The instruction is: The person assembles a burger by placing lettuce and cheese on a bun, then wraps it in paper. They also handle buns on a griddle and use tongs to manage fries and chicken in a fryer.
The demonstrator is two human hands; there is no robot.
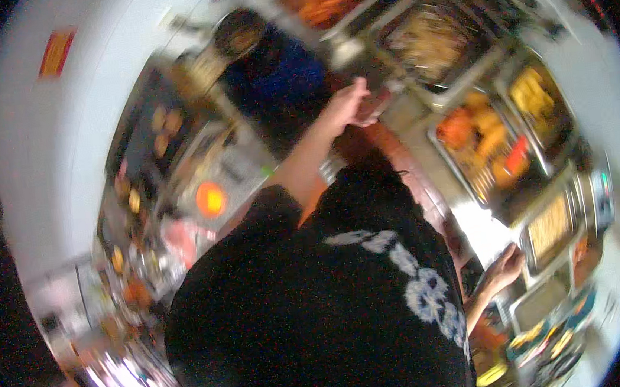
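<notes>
My left hand point(347, 107) reaches forward over the gap between two work areas. Its fingers are around a small blurred object point(379, 106), reddish with a pale end; I cannot tell what it is. To the right, my right hand point(507, 265) is beside a metal pan of pale food point(552, 229), close to the shiny steel counter point(478, 225). Blur hides whether its fingers hold anything. Ahead on the right sit a tray of orange and yellow pieces point(481, 140), a pan of yellow food point(533, 95) and a deep pan of light brown food point(427, 42).
At the left, a dark griddle point(153, 136) carries several round items. An orange disc-shaped item point(211, 199) lies on a grey surface beside it. Farther ahead is a container of orange food point(332, 4). Steel racks or utensils point(126, 379) fill the lower left.
</notes>
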